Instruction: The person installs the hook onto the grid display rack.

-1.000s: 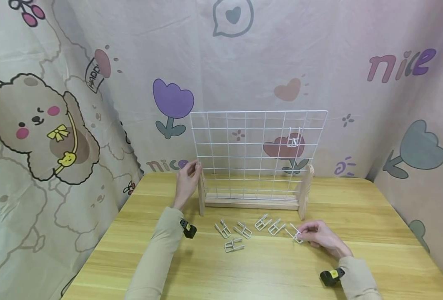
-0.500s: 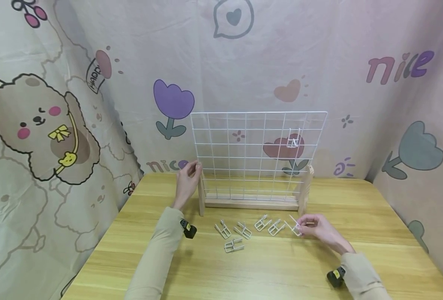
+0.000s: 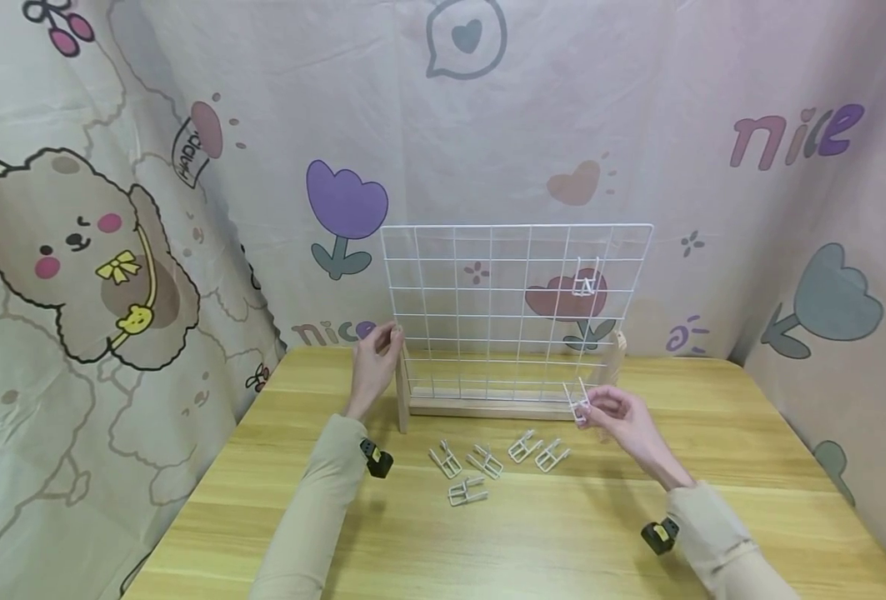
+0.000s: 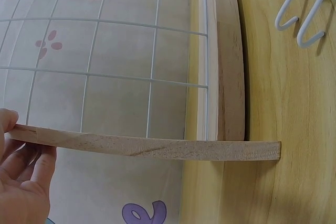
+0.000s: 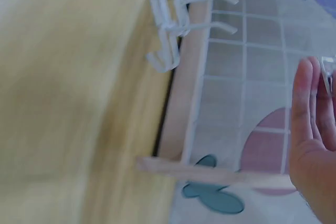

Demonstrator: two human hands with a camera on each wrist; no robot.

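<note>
A white wire grid panel (image 3: 491, 290) stands upright in a wooden base (image 3: 503, 408). My left hand (image 3: 375, 362) pinches the top of the stand's left wooden post (image 4: 157, 147), thumb on one side and fingers on the other. My right hand (image 3: 626, 423) holds a white double-prong wire hook (image 3: 579, 412) by its frame, raised in front of the panel's lower right, prongs pointing up. In the right wrist view most of that hook is cut off at the edge. Another white hook (image 3: 584, 287) hangs on the panel's upper right.
Several loose white hooks lie on the table in front of the stand, among them a left one (image 3: 446, 460), a nearer one (image 3: 468, 492) and a right one (image 3: 551, 456). A printed curtain (image 3: 443, 142) hangs behind the wooden table (image 3: 488, 550).
My right hand has lifted the hook off the table and moved it up and slightly left, toward the grid panel. The left hand stays on the post.
</note>
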